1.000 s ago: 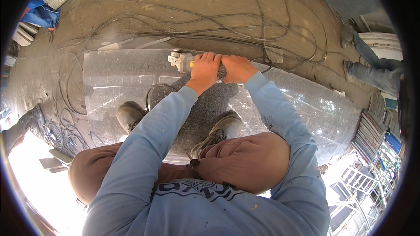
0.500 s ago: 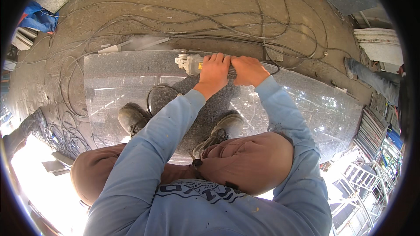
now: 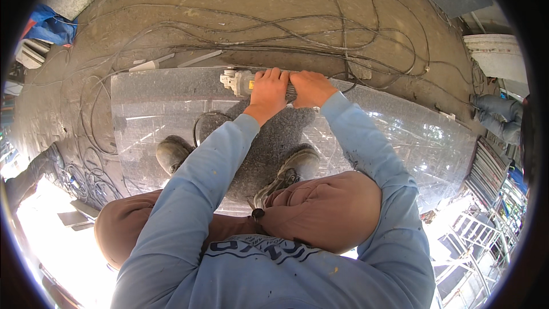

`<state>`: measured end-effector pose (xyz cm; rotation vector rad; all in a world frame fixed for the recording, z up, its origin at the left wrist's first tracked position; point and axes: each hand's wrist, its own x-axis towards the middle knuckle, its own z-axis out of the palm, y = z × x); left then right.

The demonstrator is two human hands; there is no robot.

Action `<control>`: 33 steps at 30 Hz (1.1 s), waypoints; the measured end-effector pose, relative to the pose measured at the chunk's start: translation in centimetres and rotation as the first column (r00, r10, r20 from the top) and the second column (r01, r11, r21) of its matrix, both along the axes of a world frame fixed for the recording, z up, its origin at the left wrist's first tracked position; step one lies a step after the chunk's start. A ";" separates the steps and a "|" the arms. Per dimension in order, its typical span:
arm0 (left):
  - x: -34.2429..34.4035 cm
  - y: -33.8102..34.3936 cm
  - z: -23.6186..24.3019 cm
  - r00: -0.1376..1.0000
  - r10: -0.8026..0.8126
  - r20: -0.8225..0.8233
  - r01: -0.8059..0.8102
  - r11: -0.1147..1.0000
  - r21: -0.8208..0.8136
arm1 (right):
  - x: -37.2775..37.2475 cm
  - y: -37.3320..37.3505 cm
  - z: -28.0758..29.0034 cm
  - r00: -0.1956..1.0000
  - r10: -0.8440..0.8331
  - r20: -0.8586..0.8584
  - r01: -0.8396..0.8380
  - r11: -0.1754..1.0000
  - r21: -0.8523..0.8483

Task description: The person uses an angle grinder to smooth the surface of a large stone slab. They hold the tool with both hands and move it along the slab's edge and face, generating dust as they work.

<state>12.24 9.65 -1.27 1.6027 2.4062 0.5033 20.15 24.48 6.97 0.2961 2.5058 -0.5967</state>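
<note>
Working from a distance through the head camera, I am observing a grey slab [image 3: 366, 123] with a glossy, reflecting face, and I am taking it as the reference for all positions. The grinder [image 3: 237, 83] is lying crosswise at the slab's far edge, left of its middle, with its pale head pointing toward the slab's left end. Whether its disc is touching the edge I cannot tell.

My left hand [image 3: 269, 91] is clamping around the grinder's body, just behind the head. My right hand [image 3: 310, 88] is closing over the rear part, the two hands being side by side and nearly touching. The undersides of both grips are staying out of sight.

Two worn shoes, the left [image 3: 172, 153] and the right [image 3: 298, 165], are resting on the slab, nearer than the grinder. A dark shadow is falling across the slab around the right shoe.

Beyond the slab's far edge, pale strips [image 3: 200, 58] are lying on the brown ground, and black cables [image 3: 274, 22] are looping across it. Past the slab's right end, another person's trouser leg [image 3: 498, 115] is showing, and a metal frame [image 3: 472, 232] is standing nearer to me.
</note>
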 end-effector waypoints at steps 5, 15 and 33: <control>1.1 0.7 0.9 1.000 -0.011 -0.005 0.011 0.999 0.043 | 0.8 0.5 1.5 0.998 -0.035 0.059 0.035 0.999 0.014; 2.5 1.7 2.3 1.000 -0.014 0.020 0.013 0.999 0.050 | 1.7 1.0 3.0 0.992 -0.050 0.115 0.043 0.997 0.061; 0.1 0.3 -0.1 1.000 -0.027 0.002 0.027 0.999 -0.020 | 0.4 0.3 -0.2 1.000 -0.010 0.014 0.010 1.000 0.003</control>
